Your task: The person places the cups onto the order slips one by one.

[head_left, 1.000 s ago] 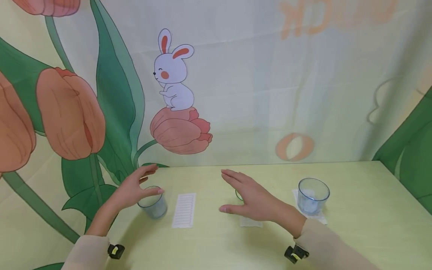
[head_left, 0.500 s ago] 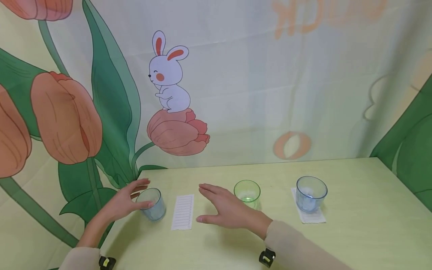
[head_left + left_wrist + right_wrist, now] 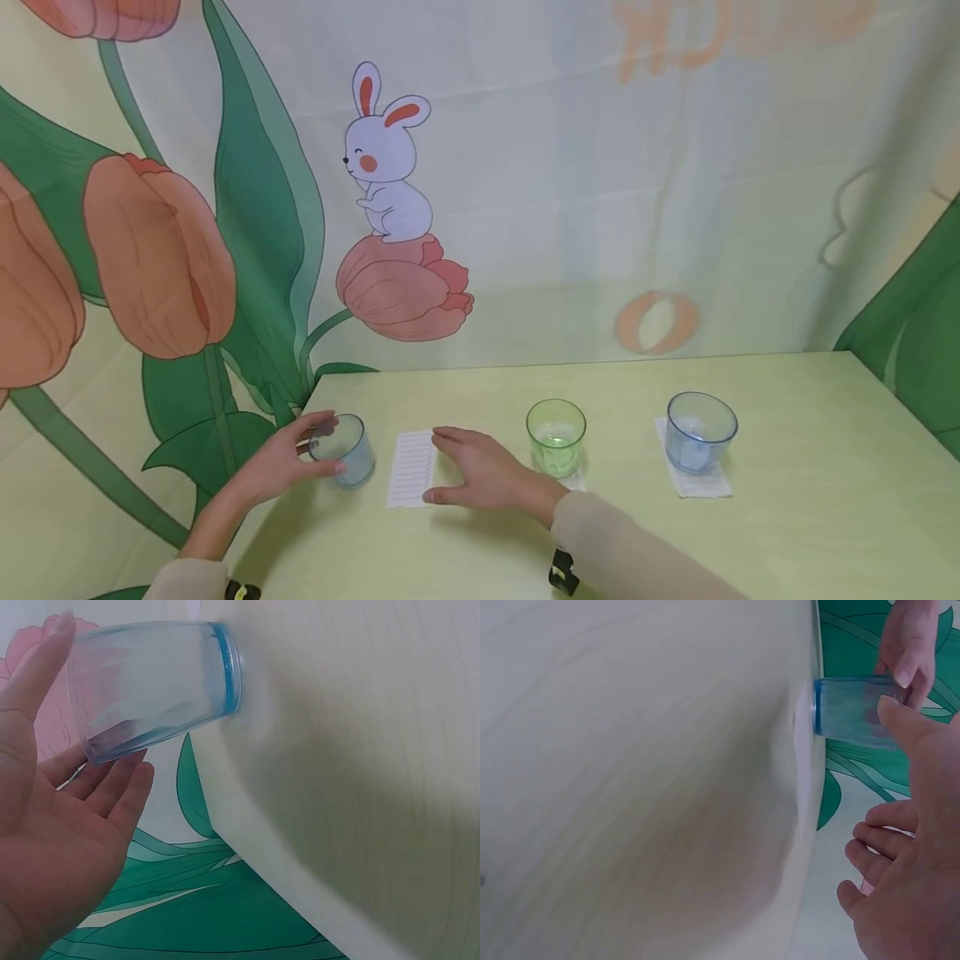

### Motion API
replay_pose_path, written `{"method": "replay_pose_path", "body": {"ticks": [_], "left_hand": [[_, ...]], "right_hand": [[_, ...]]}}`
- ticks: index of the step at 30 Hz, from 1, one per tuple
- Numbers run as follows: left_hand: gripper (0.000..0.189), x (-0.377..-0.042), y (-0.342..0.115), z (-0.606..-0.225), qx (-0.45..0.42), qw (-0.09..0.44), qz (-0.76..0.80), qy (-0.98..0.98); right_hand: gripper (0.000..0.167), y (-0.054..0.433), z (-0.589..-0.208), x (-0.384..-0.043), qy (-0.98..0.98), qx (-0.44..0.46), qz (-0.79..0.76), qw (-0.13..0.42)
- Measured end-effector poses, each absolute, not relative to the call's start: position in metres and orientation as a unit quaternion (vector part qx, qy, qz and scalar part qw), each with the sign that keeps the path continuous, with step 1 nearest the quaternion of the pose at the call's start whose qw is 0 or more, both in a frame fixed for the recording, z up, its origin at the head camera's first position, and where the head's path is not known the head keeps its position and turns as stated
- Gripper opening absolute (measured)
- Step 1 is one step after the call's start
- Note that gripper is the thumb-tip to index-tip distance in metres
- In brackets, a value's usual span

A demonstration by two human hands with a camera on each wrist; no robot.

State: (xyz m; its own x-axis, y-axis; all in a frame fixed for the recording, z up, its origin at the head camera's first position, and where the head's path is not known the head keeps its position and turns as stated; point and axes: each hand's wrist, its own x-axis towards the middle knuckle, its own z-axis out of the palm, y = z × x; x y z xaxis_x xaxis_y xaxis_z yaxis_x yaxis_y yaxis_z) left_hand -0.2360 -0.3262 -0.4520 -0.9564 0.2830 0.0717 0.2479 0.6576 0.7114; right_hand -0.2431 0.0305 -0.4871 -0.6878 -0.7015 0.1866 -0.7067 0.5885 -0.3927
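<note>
A clear bluish glass (image 3: 347, 454) stands upright at the left of the table. My left hand (image 3: 273, 467) is around its left side near the rim, with thumb in front and fingers behind. In the left wrist view the left hand (image 3: 67, 840) has its palm facing the glass (image 3: 150, 682), thumb and fingers spread at the rim. My right hand (image 3: 487, 477) hovers to the right, its thumb and fingers extended and apart, holding nothing. Its fingertips overlap the right edge of a lined paper strip (image 3: 411, 471). The right wrist view shows the right hand (image 3: 907, 877) with loosely bent fingers.
A green glass (image 3: 556, 442) stands right of my right hand, on a paper piece mostly hidden. Farther right, a wider blue-rimmed glass (image 3: 700, 437) stands on another paper strip (image 3: 708, 486). A printed curtain (image 3: 540, 208) hangs behind the pale table (image 3: 810, 517).
My right hand has moved left from in front of the green glass to the lined paper, uncovering that glass. My left hand has lowered and come closer around the bluish glass.
</note>
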Motion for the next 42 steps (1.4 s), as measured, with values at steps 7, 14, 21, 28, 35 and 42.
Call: {"method": "replay_pose_path", "body": {"ticks": [7, 14, 21, 28, 35, 42], "left_hand": [[0.087, -0.239, -0.325, -0.452, 0.130, 0.034, 0.393, 0.910], [0.084, -0.241, -0.325, -0.453, 0.129, 0.036, 0.391, 0.910], [0.084, -0.244, -0.324, -0.452, 0.128, 0.042, 0.390, 0.911], [0.083, -0.243, -0.321, -0.452, 0.124, 0.043, 0.391, 0.911], [0.084, -0.244, -0.325, -0.452, 0.123, 0.047, 0.385, 0.913], [0.084, -0.243, -0.328, -0.450, 0.112, 0.051, 0.398, 0.909]], "right_hand": [[0.088, 0.018, -0.502, -0.248, -0.905, 0.385, 0.182, -0.009], [0.088, 0.013, -0.507, -0.250, -0.915, 0.377, 0.145, -0.015], [0.087, 0.011, -0.510, -0.253, -0.921, 0.362, 0.141, -0.022], [0.089, 0.009, -0.511, -0.257, -0.923, 0.361, 0.128, -0.033], [0.087, 0.008, -0.508, -0.257, -0.923, 0.362, 0.123, -0.046], [0.086, 0.005, -0.509, -0.258, -0.922, 0.368, 0.111, -0.042]]}}
